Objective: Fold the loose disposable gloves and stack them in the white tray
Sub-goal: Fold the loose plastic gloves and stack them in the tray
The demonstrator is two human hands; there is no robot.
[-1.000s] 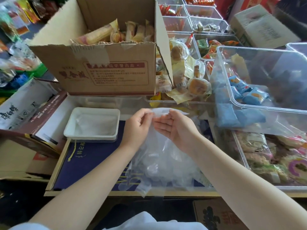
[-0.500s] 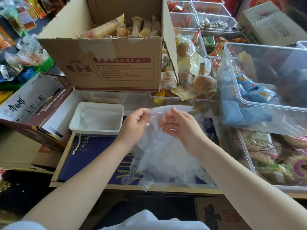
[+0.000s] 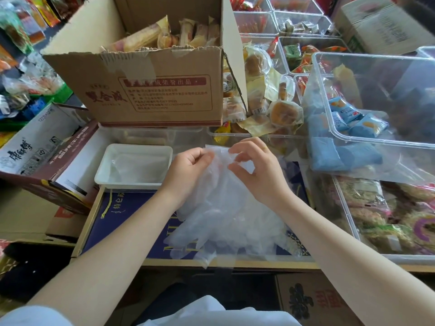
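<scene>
A clear glove (image 3: 213, 161) is pinched at its cuff by the curled fingers of the left hand (image 3: 188, 170) and the right hand (image 3: 256, 170); it hangs over a loose pile of gloves (image 3: 226, 229) on a dark blue box (image 3: 124, 215). Just left, the white tray (image 3: 134, 183) is seen to hold a thin layer of clear film. Behind it, a cardboard box (image 3: 150, 90) is filled with wrapped pastries. At right, blue packets lie in a clear bin (image 3: 376, 142).

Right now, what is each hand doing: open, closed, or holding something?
Left hand: closed, pinching the top edge of a clear disposable glove.
Right hand: closed, pinching the same glove's top edge.
</scene>
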